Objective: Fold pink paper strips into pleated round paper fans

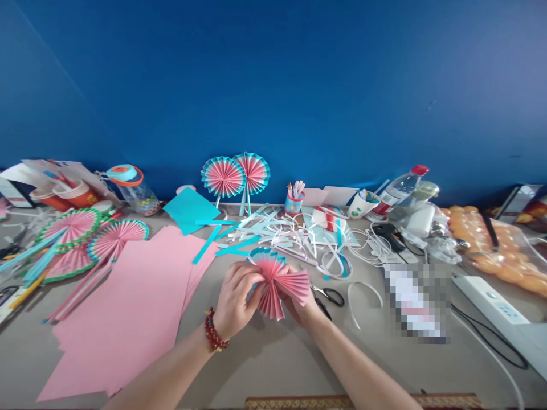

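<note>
Between my two hands is a pleated paper fan (pixel 272 293), pink with a blue edge along its upper part, its folds spread into several sections around a centre. My left hand (pixel 239 296) pinches its left side between thumb and fingers; a beaded bracelet circles that wrist. My right hand (pixel 303 310) grips the fan from behind on the right, its fingers mostly hidden by the pleats. Just right of that hand lie black-handled scissors (pixel 331 295), partly covered. Pink paper sheets (pixel 128 302) spread over the table to the left.
Two round fans (pixel 223 176) stand against the blue wall. Paper strips (pixel 273 225) lie heaped behind my hands, near a blue sheet (pixel 191 209). More pleated fans (pixel 117 238) rest at left. A bottle (pixel 397 191), cables and a power strip (pixel 498 299) are at right.
</note>
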{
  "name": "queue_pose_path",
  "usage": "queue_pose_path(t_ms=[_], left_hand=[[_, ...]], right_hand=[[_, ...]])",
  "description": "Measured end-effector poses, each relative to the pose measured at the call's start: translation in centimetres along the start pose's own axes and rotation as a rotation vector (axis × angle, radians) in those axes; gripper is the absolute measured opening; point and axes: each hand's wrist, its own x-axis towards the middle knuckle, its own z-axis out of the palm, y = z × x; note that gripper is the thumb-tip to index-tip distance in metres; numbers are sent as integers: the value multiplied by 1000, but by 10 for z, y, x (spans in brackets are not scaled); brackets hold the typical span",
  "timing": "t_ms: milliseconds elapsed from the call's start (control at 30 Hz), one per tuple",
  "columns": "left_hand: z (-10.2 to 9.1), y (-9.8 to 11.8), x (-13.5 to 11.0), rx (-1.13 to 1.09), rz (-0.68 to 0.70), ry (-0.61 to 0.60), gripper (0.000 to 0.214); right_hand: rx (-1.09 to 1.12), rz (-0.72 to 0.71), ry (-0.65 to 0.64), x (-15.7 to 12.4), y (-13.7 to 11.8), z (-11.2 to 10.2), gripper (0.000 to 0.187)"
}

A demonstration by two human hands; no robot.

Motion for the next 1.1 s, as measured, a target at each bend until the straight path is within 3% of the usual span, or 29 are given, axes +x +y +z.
queue_pose_path(t_ms=[567, 1100], left_hand=[[-3, 4, 3, -144, -183, -58, 13], [-3, 3, 3, -215, -162, -77, 11]], right_hand=[[-116, -70, -2, -2, -4, 3, 22], [-237, -94, 12, 0, -6, 2, 23]])
